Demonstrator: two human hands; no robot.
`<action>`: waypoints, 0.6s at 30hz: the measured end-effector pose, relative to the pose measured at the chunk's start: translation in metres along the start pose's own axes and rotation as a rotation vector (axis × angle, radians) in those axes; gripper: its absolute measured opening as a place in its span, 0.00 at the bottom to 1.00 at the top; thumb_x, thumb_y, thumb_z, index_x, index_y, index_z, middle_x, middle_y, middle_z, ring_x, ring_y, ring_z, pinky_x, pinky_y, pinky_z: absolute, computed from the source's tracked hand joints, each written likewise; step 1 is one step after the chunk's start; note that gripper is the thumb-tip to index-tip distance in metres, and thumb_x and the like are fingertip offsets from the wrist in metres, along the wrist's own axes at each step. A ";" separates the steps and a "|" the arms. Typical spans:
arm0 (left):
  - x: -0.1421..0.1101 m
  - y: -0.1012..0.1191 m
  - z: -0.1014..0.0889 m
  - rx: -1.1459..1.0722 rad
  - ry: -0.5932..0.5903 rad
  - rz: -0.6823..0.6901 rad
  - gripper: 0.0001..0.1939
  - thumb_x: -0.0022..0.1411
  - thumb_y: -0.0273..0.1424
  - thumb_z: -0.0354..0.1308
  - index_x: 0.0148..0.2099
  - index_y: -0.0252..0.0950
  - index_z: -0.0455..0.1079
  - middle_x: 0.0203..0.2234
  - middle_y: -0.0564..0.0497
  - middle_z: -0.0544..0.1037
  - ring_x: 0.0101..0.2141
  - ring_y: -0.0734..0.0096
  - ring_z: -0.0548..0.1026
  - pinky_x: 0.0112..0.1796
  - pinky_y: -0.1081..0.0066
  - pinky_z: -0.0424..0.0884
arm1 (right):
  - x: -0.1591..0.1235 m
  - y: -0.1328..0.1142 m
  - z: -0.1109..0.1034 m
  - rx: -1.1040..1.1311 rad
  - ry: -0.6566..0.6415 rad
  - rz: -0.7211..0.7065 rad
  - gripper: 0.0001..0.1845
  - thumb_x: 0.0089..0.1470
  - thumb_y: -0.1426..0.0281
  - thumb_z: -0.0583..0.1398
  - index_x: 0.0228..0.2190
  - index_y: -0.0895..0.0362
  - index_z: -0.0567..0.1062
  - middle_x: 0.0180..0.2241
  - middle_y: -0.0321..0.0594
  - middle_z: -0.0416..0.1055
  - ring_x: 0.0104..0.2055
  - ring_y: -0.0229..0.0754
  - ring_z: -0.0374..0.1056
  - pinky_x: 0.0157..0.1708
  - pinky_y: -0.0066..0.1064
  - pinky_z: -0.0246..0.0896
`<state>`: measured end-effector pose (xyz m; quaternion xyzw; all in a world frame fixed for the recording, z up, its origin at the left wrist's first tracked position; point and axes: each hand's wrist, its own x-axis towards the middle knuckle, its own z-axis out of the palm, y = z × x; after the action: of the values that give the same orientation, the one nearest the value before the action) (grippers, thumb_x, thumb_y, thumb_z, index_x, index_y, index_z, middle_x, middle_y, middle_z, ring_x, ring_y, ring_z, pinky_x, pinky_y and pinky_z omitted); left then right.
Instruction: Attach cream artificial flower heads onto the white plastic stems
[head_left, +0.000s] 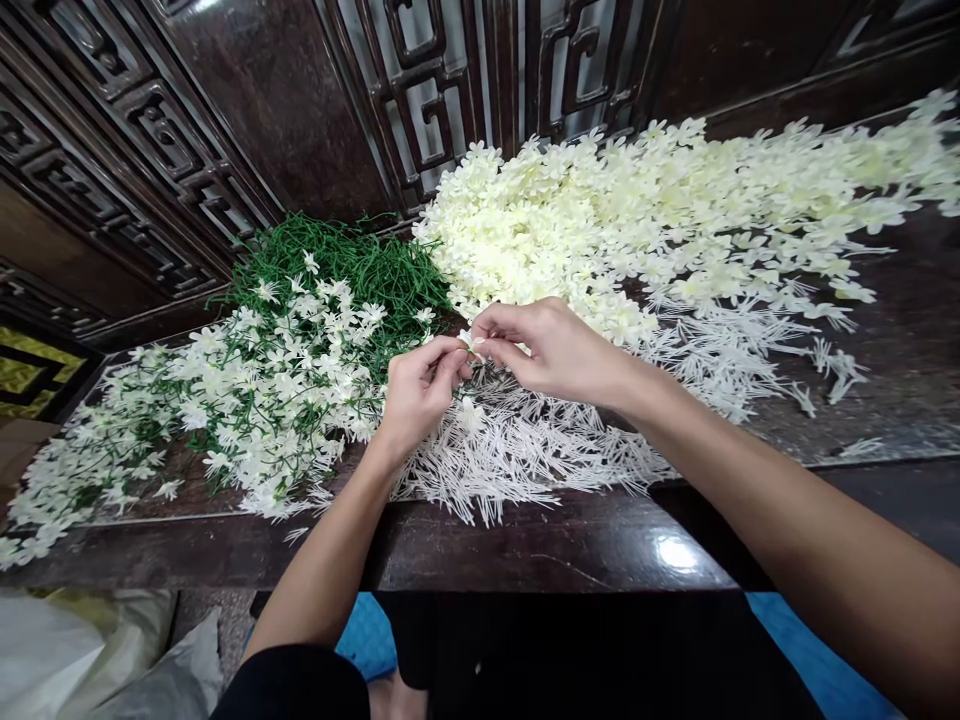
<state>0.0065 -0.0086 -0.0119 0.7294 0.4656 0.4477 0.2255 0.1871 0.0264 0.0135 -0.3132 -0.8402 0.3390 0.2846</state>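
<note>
Fingertips pinched, my left hand [424,388] and my right hand [546,345] meet over the bench. Between them is a small white artificial flower [466,339] with a bit of green at its base; the fingers hide most of it. Below my hands lies a heap of white plastic stamens [517,450], thin and branching. Behind my right hand spreads a large pile of pale yellow-white petal pieces [570,220]. Left of my left hand are flowers on green stems [277,380], with a tangle of bare green stems [352,275] behind them.
The dark wooden bench [555,545] has a raised front edge close to my forearms. A carved lattice back [427,80] rises behind the piles. Loose stamens [829,370] lie at the right. Plastic bags [97,650] sit on the floor at lower left.
</note>
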 end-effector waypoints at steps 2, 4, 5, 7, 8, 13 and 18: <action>0.000 0.001 -0.001 -0.013 -0.001 -0.006 0.07 0.63 0.26 0.54 0.32 0.36 0.71 0.19 0.54 0.74 0.17 0.79 0.64 0.17 0.77 0.59 | 0.000 -0.001 0.000 0.009 0.012 -0.008 0.07 0.60 0.71 0.55 0.34 0.58 0.73 0.27 0.39 0.73 0.19 0.33 0.57 0.18 0.29 0.51; 0.000 0.001 -0.001 -0.019 0.000 -0.006 0.07 0.62 0.25 0.54 0.31 0.36 0.71 0.19 0.54 0.74 0.17 0.80 0.64 0.16 0.77 0.58 | 0.000 -0.001 0.000 0.028 0.015 -0.016 0.07 0.60 0.70 0.55 0.34 0.58 0.73 0.28 0.39 0.73 0.20 0.33 0.58 0.18 0.29 0.51; -0.001 0.002 -0.002 -0.019 0.003 -0.004 0.07 0.62 0.25 0.54 0.31 0.36 0.72 0.19 0.54 0.74 0.17 0.80 0.63 0.16 0.77 0.57 | 0.000 -0.001 0.000 0.038 0.013 -0.017 0.08 0.60 0.70 0.55 0.34 0.58 0.74 0.28 0.39 0.72 0.19 0.33 0.58 0.18 0.29 0.52; -0.001 0.002 -0.002 -0.007 0.007 0.002 0.08 0.62 0.25 0.54 0.32 0.36 0.72 0.19 0.54 0.74 0.16 0.80 0.62 0.16 0.77 0.56 | 0.000 -0.001 0.000 0.056 0.000 -0.014 0.08 0.61 0.69 0.55 0.35 0.58 0.74 0.27 0.38 0.72 0.18 0.32 0.56 0.17 0.28 0.50; -0.002 0.001 -0.002 0.001 0.012 0.009 0.08 0.62 0.25 0.54 0.32 0.36 0.72 0.19 0.54 0.74 0.16 0.80 0.62 0.16 0.77 0.55 | 0.000 -0.001 0.000 0.062 -0.004 -0.011 0.09 0.61 0.69 0.55 0.35 0.59 0.74 0.26 0.38 0.71 0.18 0.31 0.55 0.16 0.28 0.50; -0.003 -0.001 -0.002 0.077 0.030 0.087 0.08 0.63 0.24 0.54 0.33 0.37 0.73 0.20 0.54 0.74 0.20 0.78 0.67 0.19 0.76 0.60 | 0.000 -0.003 0.002 0.057 0.017 -0.006 0.07 0.61 0.72 0.55 0.34 0.59 0.74 0.26 0.37 0.70 0.18 0.31 0.54 0.16 0.28 0.48; -0.003 0.000 -0.001 0.170 0.045 0.181 0.09 0.63 0.21 0.54 0.34 0.37 0.73 0.20 0.55 0.73 0.22 0.77 0.70 0.21 0.75 0.63 | -0.001 -0.004 0.003 0.070 0.012 0.031 0.06 0.60 0.73 0.56 0.33 0.59 0.74 0.24 0.36 0.69 0.17 0.30 0.54 0.15 0.28 0.47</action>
<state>0.0048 -0.0113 -0.0130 0.7747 0.4389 0.4414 0.1109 0.1844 0.0224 0.0141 -0.3181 -0.8212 0.3706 0.2952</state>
